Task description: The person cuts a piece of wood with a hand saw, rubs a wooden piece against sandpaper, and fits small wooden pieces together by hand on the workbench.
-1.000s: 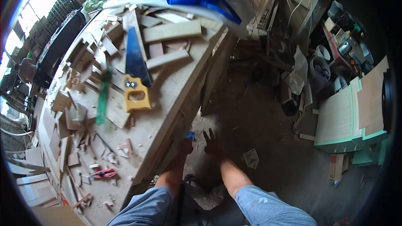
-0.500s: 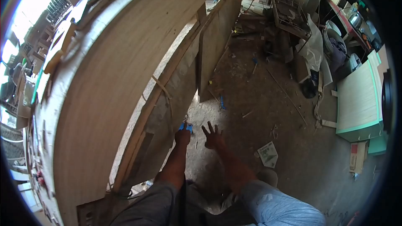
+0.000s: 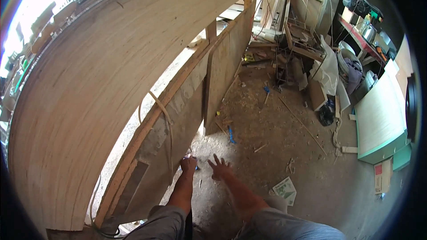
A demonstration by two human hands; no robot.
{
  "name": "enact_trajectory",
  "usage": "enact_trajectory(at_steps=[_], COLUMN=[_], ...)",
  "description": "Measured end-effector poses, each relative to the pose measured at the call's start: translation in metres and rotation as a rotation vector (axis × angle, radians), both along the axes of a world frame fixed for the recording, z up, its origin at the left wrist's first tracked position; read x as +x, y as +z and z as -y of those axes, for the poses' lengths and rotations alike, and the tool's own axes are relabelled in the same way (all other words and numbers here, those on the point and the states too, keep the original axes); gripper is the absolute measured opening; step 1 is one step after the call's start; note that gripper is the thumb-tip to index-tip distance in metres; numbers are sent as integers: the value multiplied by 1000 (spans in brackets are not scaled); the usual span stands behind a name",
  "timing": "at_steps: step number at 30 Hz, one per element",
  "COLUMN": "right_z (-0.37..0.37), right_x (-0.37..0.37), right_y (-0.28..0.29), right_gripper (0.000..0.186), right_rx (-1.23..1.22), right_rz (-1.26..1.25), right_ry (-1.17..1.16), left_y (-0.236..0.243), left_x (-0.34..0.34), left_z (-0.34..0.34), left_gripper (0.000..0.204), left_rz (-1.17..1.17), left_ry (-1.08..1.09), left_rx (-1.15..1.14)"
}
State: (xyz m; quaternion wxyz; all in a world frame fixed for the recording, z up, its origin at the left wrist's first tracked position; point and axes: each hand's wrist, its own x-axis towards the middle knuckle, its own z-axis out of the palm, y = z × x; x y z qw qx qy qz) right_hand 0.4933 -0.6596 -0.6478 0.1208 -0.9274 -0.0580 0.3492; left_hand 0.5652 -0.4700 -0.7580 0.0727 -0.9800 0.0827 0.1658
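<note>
L hand [image 3: 188, 163] bunched low by the board [image 3: 187, 120], can't tell if it's got the blue bit [image 3: 197, 168] right next to it. R hand [image 3: 219, 169] wide, empty, over floor [image 3: 253, 173]. Reach stage imo; any R-hand grip needs curling in.

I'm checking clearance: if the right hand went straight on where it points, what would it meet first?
Probably the bright floor patch just ahead of the right hand; beyond it in that line is the wooden panel. Depth is unclear, so the order is uncertain.
</note>
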Motion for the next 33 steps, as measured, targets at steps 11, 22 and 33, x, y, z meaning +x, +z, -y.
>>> enact_trajectory(at_steps=[11,22,33], right_z=[18,66,9], right_x=[27,-16,8], right_y=[52,286,694], right_gripper=[85,55,27], right_rx=[33,763,907], right_rz=[224,677,983], right_ry=[-168,-451,-374], left_y=[179,421,846], left_x=[29,-26,-61], left_z=[67,78,14], left_gripper=[24,19,27], left_rz=[173,249,139], left_ry=[-35,164,314], left_rx=[-684,-1154,-1461])
